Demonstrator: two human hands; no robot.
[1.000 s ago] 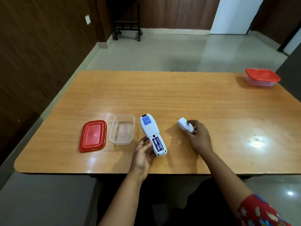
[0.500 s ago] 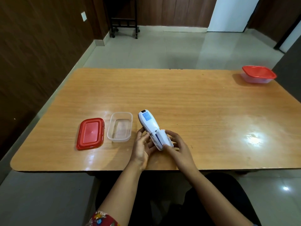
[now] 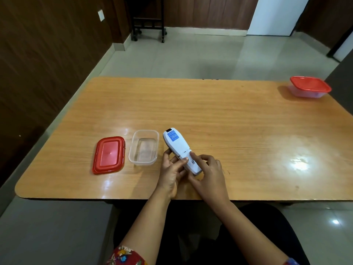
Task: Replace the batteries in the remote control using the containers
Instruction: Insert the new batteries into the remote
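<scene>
A white remote control [image 3: 178, 146] lies face down near the table's front edge, blue label at its far end. Its battery cover sits over the compartment, so the batteries are hidden. My left hand [image 3: 172, 172] grips the remote's left side, thumb on the cover. My right hand [image 3: 207, 172] holds the near end, with a fingertip pressing on the cover. An open clear container [image 3: 144, 147] stands just left of the remote, with nothing visible inside. Its red lid [image 3: 109, 154] lies flat further left.
A second clear container with a red lid on [image 3: 310, 87] stands at the table's [image 3: 229, 121] far right corner. A dark wood wall runs along the left. A black wheeled stand [image 3: 148, 22] is on the floor beyond the table.
My right hand brought the white battery cover from the table to the remote and set it over the compartment. The batteries, visible before, are now covered. My left hand stayed on the remote.
</scene>
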